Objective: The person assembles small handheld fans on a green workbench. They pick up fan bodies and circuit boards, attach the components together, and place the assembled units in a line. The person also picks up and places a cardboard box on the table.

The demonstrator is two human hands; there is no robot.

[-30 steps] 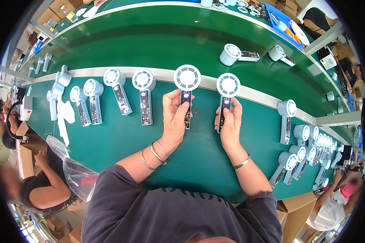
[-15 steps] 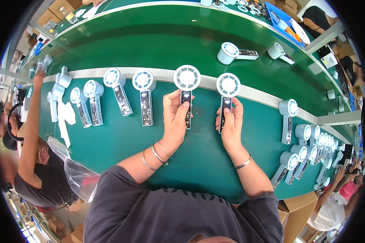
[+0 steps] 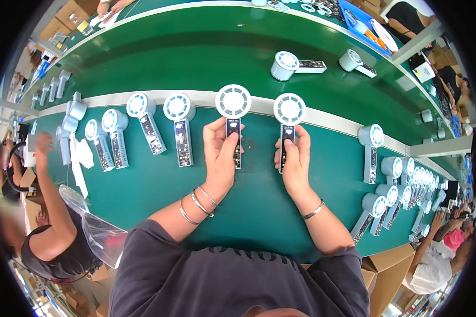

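Observation:
My left hand [image 3: 220, 158] is closed around the handle of a pale blue handheld fan [image 3: 234, 101], thumb lying on the dark circuit board in the open handle. A second handheld fan [image 3: 290, 109] of the same kind is in my right hand [image 3: 294, 161], its thumb also pressed on the board. Both fans are upright in the view, round slotted heads away from me, side by side and apart. Nearest to my left hand on the green table [image 3: 248, 216] lies another fan [image 3: 178, 108], board showing. My fingers partly hide both held handles.
Several more fans lie to the left, beside white paper strips [image 3: 79, 164], and many stand clustered at the right [image 3: 374, 205]. Beyond a pale rail, two fans [image 3: 286, 65] lie on a green belt [image 3: 195, 63]. A co-worker's arm [image 3: 53, 179] is at the left; a cardboard box [image 3: 388, 269] stands at lower right.
The whole view has shifted slightly, so most things appear farther left. The co-worker's hand at the left has drawn back from the belt toward the table. Both my hands keep their grip.

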